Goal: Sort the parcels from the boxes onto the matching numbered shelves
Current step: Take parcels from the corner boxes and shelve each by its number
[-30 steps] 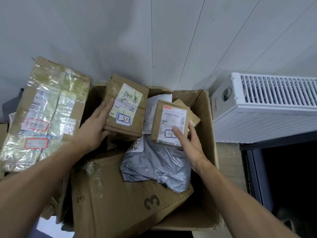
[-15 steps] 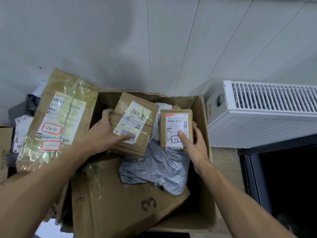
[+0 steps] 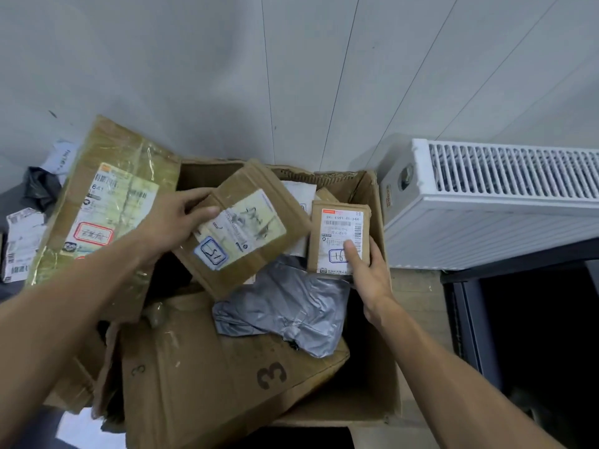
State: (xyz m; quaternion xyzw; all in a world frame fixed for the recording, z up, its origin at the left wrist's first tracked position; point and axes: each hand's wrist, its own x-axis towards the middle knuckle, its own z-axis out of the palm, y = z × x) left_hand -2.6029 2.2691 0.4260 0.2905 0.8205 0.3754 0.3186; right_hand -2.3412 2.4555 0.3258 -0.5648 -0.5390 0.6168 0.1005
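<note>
Gripping tilted parcel point(image 3: 240, 228), left hand point(image 3: 168, 225); right hand point(image 3: 368, 270) holds small parcel point(image 3: 338, 238).

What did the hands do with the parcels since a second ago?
The left hand turned its bigger brown parcel further clockwise and moved its grip to the upper left edge. The right hand kept holding the small parcel marked 16; the grey bag stayed in the box.

A parcel sorting room: labelled parcels point(image 3: 240, 228) fill a cardboard box point(image 3: 376, 367) beside a radiator point(image 3: 499, 202).
</note>
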